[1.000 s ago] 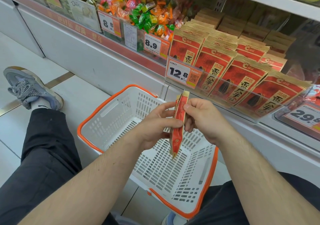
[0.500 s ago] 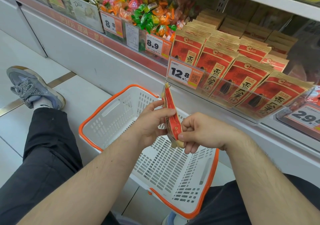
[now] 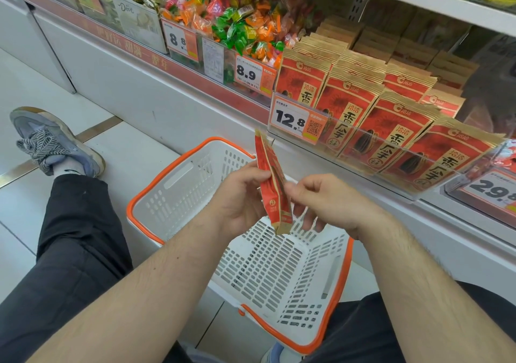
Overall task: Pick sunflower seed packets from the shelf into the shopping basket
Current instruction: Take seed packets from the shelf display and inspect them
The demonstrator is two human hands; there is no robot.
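Beside the shop shelf (image 3: 363, 184) of sunflower seed packets, my left hand (image 3: 240, 195) is gripping one packet (image 3: 272, 192) above the empty shopping basket (image 3: 145, 195) while my right hand (image 3: 326, 200) is letting go, fingers slackening, so the drop comes next.

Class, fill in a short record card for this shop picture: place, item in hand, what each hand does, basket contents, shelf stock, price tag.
Place: shop aisle, low shelf
Item in hand: red sunflower seed packet, edge-on, above the basket
Left hand: grips the packet
Right hand: fingers loosely curled beside the packet, contact unclear
Shopping basket: white, orange rim, nothing inside
Shelf stock: rows of matching seed packets
Price tag: 12.8
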